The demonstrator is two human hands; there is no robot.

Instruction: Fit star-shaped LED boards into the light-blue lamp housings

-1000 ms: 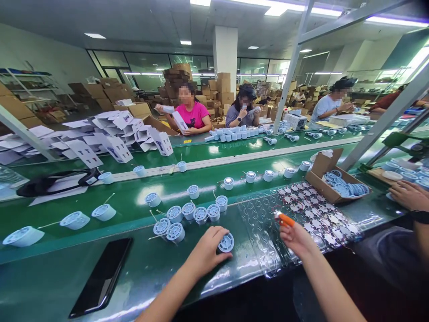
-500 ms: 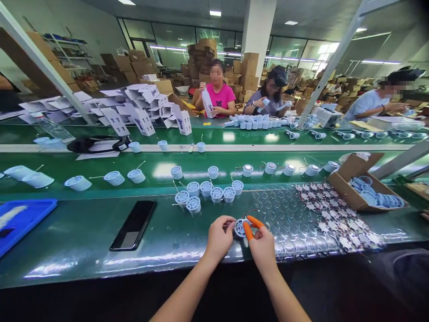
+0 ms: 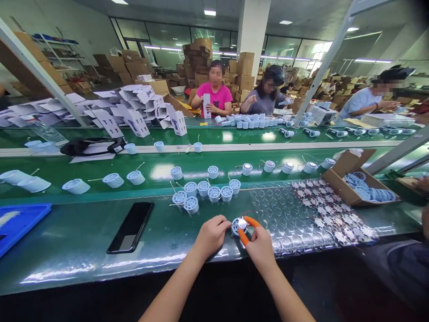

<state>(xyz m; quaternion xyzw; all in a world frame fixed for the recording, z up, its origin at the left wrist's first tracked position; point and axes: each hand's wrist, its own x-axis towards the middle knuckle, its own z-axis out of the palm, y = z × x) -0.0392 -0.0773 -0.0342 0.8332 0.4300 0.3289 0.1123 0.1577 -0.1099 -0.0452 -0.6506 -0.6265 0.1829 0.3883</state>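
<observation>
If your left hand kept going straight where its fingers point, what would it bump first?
Probably the round light-blue part, right by the fingertips; I can't tell whether they already touch.

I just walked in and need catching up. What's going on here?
At the glossy green bench, one person's right hand has a flat white disc between its orange-covered finger and thumb, overlapping a light-blue round plastic housing. The left hand pinches at the housing's left edge; what it grips is unclear. A cluster of similar light-blue housings stands beyond, and a black phone lies to the left.
</observation>
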